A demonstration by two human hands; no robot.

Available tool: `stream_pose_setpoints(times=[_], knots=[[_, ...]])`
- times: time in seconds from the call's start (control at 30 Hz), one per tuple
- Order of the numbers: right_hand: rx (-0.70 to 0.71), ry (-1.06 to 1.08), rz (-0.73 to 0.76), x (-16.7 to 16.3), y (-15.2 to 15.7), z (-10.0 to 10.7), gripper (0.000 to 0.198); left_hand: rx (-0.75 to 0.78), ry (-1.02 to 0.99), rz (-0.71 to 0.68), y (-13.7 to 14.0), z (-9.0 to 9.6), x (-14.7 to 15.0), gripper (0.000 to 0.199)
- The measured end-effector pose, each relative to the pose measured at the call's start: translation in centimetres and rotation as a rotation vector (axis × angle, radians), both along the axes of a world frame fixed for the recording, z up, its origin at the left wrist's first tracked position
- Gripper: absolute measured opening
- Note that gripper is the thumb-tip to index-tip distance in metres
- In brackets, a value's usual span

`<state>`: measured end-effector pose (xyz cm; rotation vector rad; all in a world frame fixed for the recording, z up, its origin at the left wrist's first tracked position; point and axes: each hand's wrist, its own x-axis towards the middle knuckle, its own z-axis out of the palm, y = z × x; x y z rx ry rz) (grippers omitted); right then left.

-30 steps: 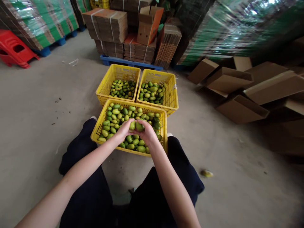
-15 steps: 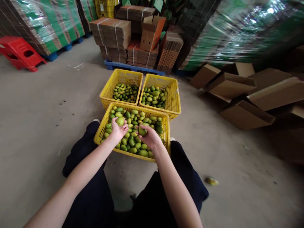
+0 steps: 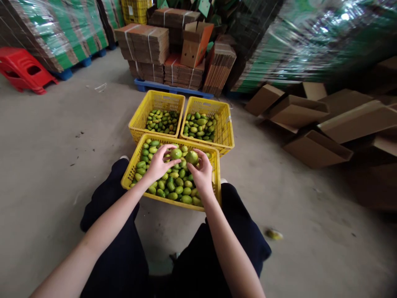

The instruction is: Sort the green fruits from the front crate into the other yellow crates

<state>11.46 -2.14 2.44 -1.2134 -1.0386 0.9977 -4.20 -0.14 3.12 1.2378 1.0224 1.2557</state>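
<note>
At the far left, a red plastic stool is running past the view's edge. The bare left hand is hiding some of the green oval fruits filling the near yellow slatted plastic crate; its forearm is slanting up from the lower left, its thumb and fingers spreading just enough to be holding a round yellow-green fruit above the crate. Just beside it, the bare right hand is angling up from the lower right, its fingers curling around a round darker-green fruit, also above the crate. Far right, brown cardboard boxes are blurring into shadow.
</note>
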Motion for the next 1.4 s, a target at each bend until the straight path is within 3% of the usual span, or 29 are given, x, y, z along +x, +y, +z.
stream_pose_setpoints(times=[0.13, 0.27, 0.57, 0.73, 0.8, 0.9, 1.03, 1.1, 1.2, 1.4], knots=[[0.211, -0.36, -0.075, -0.4, -0.2, -0.3, 0.037, 0.09, 0.096, -0.018, -0.2, -0.2, -0.3, 0.042], [0.297, -0.383, -0.073, -0.6, -0.2, -0.4, 0.035, 0.146, 0.165, -0.015, -0.2, -0.2, -0.4, 0.038], [0.273, -0.45, -0.098, -0.4, -0.5, 0.0, 0.038, 0.22, 0.296, 0.006, 0.0, 0.2, -0.8, 0.034], [0.241, -0.461, -0.102, -0.2, -0.5, 0.5, 0.04, 0.1, 0.206, 0.044, -0.2, 0.4, -0.7, 0.039], [0.195, -0.39, -0.083, -0.2, -0.5, 0.4, 0.039, 0.069, 0.165, 0.051, -0.4, 0.5, -0.5, 0.042], [0.002, -0.12, 0.024, -0.3, -0.4, 0.0, 0.036, -0.032, 0.052, 0.056, -0.3, 0.7, -0.4, 0.042], [-0.18, 0.28, 0.045, -0.6, -0.1, -0.3, 0.045, -0.355, -0.332, -0.083, 0.3, 0.8, -0.7, 0.036], [-0.217, 0.378, 0.008, -0.7, 0.1, 0.0, 0.046, -0.497, -0.558, -0.142, 0.7, 0.8, -0.9, 0.033], [-0.213, 0.503, 0.047, -0.7, 0.3, 0.8, 0.045, -0.542, -0.777, -0.134, 0.9, 0.6, -1.1, 0.029], [-0.202, 0.64, 0.324, -1.4, -0.3, 1.9, 0.04, -0.593, -0.822, -0.068, 0.7, 0.4, -0.6, 0.019]])
